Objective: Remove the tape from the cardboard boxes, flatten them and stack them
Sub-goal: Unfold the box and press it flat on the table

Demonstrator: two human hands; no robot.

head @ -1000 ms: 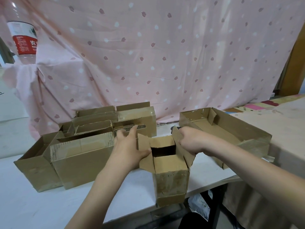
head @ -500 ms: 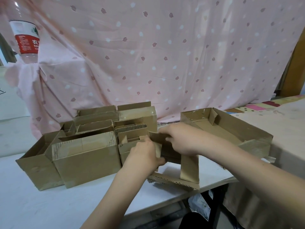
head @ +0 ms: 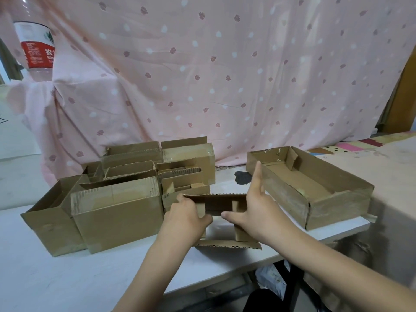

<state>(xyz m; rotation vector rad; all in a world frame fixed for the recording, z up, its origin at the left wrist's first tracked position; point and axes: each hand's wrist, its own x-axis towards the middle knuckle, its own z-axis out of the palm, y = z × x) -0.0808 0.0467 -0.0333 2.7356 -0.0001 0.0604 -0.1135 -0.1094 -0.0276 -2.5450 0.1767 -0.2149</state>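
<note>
- Two hands are on one small cardboard box [head: 221, 204] near the front edge of the white table [head: 67, 271], about mid-scene.
- That small box is opened up, lying on its side so you look straight through it, with one flap [head: 227, 244] spread flat on the table toward the near side.
- Left hand [head: 186, 218] has its fingers curled around the box's left end, thumb on the near side, so it's gripping it.
- Right hand [head: 256, 212] is laid against the right end with fingers out straight, index pointing up and away, thumb stretched left along the bottom edge. More pressing than grabbing.
- Just left of it, touching or nearly, sits a bunch of open boxes [head: 117, 208] packed together, running back toward the curtain.
- Off to the right there's a wide shallow box [head: 315, 190], open on top, hanging a bit over the table's right edge.
- Pink spotted curtain [head: 225, 75] fills the far side, and a plastic bottle [head: 36, 48] with a red label is up at the far left.
- Can't tell if any tape is on the small box.
</note>
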